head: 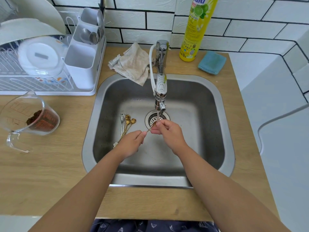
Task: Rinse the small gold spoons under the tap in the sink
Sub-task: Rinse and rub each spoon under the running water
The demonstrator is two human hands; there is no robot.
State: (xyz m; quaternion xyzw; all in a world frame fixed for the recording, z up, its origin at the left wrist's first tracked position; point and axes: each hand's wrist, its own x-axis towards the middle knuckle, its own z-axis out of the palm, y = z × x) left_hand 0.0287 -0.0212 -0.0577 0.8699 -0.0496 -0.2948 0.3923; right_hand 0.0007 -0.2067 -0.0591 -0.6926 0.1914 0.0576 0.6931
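There, the stainless steel sink point(207, 131) was a rounded square with a dull brushed sheen, sunk in a pale wood-grain counter point(50, 164). A chrome tap point(160, 91) with a white hose ran a thin stream onto the perforated drain point(154, 120). Behind it lay a crumpled beige cloth point(133, 64), a yellow dish soap bottle point(195, 29) and a blue sponge point(212, 62); left stood a white dish rack point(50, 64) and a clear measuring jug point(25, 118) holding brown grounds. More small gold spoons point(127, 124) lay bunched on the sink floor beside the drain. The left hand point(131, 144) pinched the thin handle of one gold spoon point(150, 128), while the right hand point(167, 133) curled round its bowl under the stream.
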